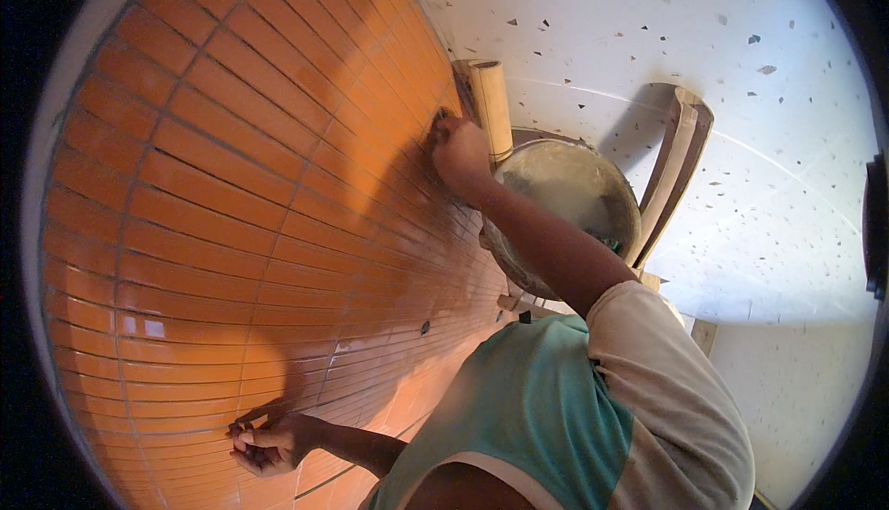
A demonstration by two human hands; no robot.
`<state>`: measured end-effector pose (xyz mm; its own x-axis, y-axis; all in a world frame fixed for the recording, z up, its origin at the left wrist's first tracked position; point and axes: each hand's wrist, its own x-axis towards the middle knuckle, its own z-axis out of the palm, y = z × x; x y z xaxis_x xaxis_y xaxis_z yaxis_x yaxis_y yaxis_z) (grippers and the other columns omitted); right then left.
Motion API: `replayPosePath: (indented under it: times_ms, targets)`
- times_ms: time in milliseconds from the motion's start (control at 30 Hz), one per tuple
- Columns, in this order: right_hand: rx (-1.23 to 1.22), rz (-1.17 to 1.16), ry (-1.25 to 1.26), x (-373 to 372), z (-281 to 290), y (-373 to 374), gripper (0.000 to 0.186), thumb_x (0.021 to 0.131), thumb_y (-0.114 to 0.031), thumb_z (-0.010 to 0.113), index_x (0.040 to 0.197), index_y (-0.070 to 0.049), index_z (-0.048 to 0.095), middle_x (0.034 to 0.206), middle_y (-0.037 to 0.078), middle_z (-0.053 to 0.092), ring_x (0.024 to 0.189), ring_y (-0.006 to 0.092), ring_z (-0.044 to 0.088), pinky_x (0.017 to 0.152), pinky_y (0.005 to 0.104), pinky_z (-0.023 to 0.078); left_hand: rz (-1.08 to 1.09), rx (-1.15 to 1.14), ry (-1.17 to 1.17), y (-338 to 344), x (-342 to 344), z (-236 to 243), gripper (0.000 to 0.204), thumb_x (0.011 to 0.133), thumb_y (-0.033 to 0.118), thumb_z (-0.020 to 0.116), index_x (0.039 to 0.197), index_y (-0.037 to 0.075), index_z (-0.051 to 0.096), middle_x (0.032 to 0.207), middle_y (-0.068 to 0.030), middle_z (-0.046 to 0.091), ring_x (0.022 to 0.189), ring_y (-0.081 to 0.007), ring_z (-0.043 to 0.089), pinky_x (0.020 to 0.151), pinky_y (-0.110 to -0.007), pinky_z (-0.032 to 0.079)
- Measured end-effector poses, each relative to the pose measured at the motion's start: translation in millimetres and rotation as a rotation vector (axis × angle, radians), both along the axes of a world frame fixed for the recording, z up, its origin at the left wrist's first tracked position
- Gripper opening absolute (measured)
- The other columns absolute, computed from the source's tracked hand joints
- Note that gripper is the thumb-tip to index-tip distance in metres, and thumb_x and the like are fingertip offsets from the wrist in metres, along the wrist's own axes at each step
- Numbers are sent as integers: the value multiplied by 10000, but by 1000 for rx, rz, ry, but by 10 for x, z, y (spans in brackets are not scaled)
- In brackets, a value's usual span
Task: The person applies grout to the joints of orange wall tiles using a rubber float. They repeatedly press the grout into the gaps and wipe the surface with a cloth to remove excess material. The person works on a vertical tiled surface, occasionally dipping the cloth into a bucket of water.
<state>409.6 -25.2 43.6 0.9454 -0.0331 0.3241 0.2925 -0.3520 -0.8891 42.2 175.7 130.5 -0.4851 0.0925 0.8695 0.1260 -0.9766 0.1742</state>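
Orange tiles (pixel 222 163) in narrow strips cover the wall on my left, with grey lines between them. My right hand (pixel 460 154) reaches across to the far part of the wall. Its fingers are closed round a small dark thing (pixel 438 126) against the tiles, whose kind I cannot make out. Lower on the left, my left hand (pixel 269 443) is at the tile surface with fingers curled and thumb pressed to fingertips. Whatever it may pinch is too small to tell. Under my right forearm stands a round, dirty basin (pixel 565 172) with cloudy greyish contents.
A tan tube (pixel 491 107) stands between the wall and the basin. Right of the basin is a long folded tan strip (pixel 669 163), perhaps cardboard. The floor (pixel 741 140) is pale with scattered chips. Something green (pixel 611 244) shows at the basin's inner edge.
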Motion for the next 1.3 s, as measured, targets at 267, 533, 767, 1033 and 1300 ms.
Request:
replayPosePath:
  times_ms: [267,533,767,1033,1300]
  targets:
    - [171,2,-149,-73,276,-13,182,815,-83,592,990,-44,619,854,223,654,860,399,638,743,459,505,38,-5,-29,21,-1,-11,318,896,52,624,1122,-122,484,922,-191,649,854,-279,660,777,-374,559]
    - [320,-20,-58,60,139,8,179,853,-134,641,922,30,659,861,227,662,835,325,668,730,377,501,-24,-34,-48,79,40,-43,338,896,58,626,1136,-124,473,943,-209,659,913,-289,665,754,-393,568]
    - [551,-260,-622,415,1784,8,183,856,-158,611,912,7,667,870,206,663,827,375,643,733,396,497,45,-10,-39,91,43,-68,341,897,42,617,1162,-111,466,974,-229,658,912,-296,668,746,-383,575]
    - [308,-338,-842,766,1871,77,199,774,6,589,953,-12,674,1023,179,651,973,369,604,837,417,494,98,-63,-14,197,-133,-161,349,924,36,572,1213,-101,431,975,-211,638,917,-293,659,766,-397,577]
    - [75,-260,-286,543,1043,-78,211,812,-50,543,977,6,661,971,239,630,914,417,602,810,468,487,64,34,-60,145,-48,-105,362,883,85,653,1144,-116,502,956,-197,644,849,-284,662,743,-377,562]
